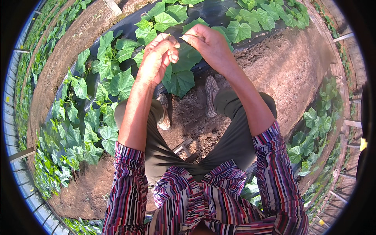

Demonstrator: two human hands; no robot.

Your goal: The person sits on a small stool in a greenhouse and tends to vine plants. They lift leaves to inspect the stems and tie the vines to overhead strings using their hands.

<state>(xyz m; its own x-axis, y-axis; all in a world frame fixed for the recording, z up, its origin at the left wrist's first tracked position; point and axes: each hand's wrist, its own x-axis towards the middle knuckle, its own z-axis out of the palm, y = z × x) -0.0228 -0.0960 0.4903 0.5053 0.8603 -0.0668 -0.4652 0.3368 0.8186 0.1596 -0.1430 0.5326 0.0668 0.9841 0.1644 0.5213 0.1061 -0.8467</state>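
Both my hands are raised side by side over a row of broad-leaved vine plants, which look like cucumber. My right hand (210, 44) pinches a thin greenish strand (180, 37), perhaps a tendril or a tie, between thumb and forefinger. A short gap to its left, my left hand (161, 54) has thumb and forefinger together, with a tiny yellow-green bit at their tips; its other fingers curl loosely. Whether the two bits are one piece is too small to tell. Large green leaves (180, 79) hang just below the hands, partly covered by them.
Black plastic film (129, 25) covers the planted bed. My shoes (211, 95) rest on bare soil (188, 117) beside it. Part of a low stool frame (183, 146) shows between my legs. More vines (308, 138) grow at the right, and a post (113, 7) stands at the upper left.
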